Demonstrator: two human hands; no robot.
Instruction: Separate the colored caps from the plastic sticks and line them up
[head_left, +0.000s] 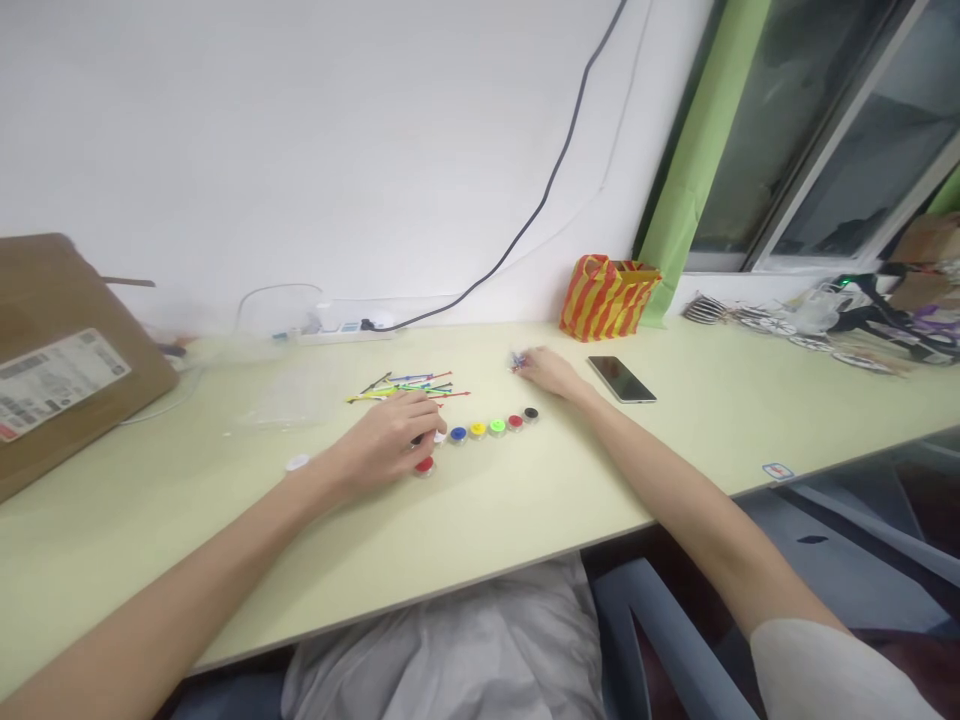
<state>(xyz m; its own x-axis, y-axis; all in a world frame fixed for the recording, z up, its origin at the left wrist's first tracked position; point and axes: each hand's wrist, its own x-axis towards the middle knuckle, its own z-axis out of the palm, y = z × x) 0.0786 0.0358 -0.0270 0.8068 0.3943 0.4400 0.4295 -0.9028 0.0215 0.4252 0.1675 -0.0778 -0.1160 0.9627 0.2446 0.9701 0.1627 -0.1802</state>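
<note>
My left hand (397, 437) is curled down over the left end of a line of small clear pots with coloured tops. A black top (417, 440) and a white top (440, 438) show among its fingers, and a red-topped pot (425, 466) sits just below the thumb. What the fingers grip is hidden. Running to the right are a blue (458, 435), a yellow (478, 430), a green (497, 427), a red (515, 422) and a black pot (531, 414). Farther back, my right hand (551, 372) has its fingertips together at a blurred clump of small coloured pieces (517, 361).
Thin coloured sticks (409, 386) lie piled behind my left hand. A white disc (298, 463) is near that wrist. A phone (621, 379) and a striped bag (609, 298) are on the right, a cardboard box (71, 350) on the left. A black cable (536, 210) runs to a power strip (349, 325).
</note>
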